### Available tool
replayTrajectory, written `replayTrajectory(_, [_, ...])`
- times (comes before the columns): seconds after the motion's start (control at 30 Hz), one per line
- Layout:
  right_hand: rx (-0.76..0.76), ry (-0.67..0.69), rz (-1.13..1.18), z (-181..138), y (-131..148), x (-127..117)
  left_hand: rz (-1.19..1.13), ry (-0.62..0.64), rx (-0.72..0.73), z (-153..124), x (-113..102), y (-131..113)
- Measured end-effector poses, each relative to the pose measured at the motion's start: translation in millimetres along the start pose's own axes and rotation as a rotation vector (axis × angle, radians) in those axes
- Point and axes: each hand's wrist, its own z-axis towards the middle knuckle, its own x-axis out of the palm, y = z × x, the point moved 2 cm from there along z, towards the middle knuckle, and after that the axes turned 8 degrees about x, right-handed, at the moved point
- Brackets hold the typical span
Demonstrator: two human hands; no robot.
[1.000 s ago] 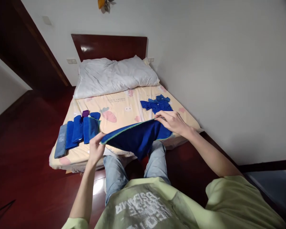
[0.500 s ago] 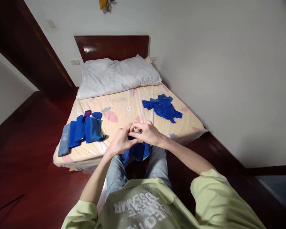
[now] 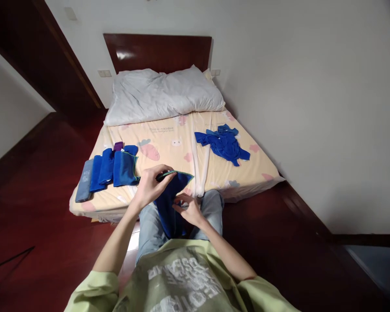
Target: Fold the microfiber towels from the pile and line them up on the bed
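Note:
A dark blue cloth with a green edge hangs folded in front of my knees at the foot of the bed. My left hand pinches its top edge, holding it up. Lower down, my right hand touches the hanging part with its fingers curled against the fabric. A row of folded blue cloths lies on the bed to the left of my left hand. A crumpled heap of blue cloths lies on the right side of the bed.
The bed has a yellow cartoon sheet and a white pillow by a dark headboard. A folded grey cloth ends the row at the left. Dark red floor surrounds the bed; a white wall runs along the right.
The cloth was stretched wide between both hands, then the hands came together. Now my left hand alone holds the top edge, and my right hand has dropped to the hanging part.

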Motion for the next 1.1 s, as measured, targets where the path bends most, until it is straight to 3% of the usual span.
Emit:
replayTrajectory(0.17, [-0.009, -0.119, 0.041, 15, 1, 17, 0.073, 0.122, -0.013, -1, -14, -6])
replayTrajectory(0.37, [0.020, 0.082, 0.099, 48, 18, 24, 0.159, 0.230, 0.065, 0, -29, -7])
replayTrajectory(0.47, [-0.006, 0.119, 0.186, 54, 25, 24, 0.275, 0.198, 0.108, -2, -36, -2])
replayTrajectory(0.57, [-0.033, 0.050, 0.239, 51, 32, 19, 0.331, 0.144, 0.095, -7, -37, 5])
replayTrajectory(0.7, [-0.044, -0.068, 0.175, 47, 48, 11, 0.216, 0.162, 0.055, -14, -27, 12])
replayTrajectory(0.83, [-0.076, -0.071, 0.136, 49, 57, 2, 0.136, 0.122, -0.023, -12, -24, 9])
replayTrajectory(1.0, [-0.054, 0.040, 0.133, 40, 33, -4, 0.181, 0.275, 0.046, -3, -43, -8])
replayTrajectory(1.1, [-0.060, 0.148, 0.090, 27, 9, 5, 0.209, 0.231, 0.092, 1, -56, -18])
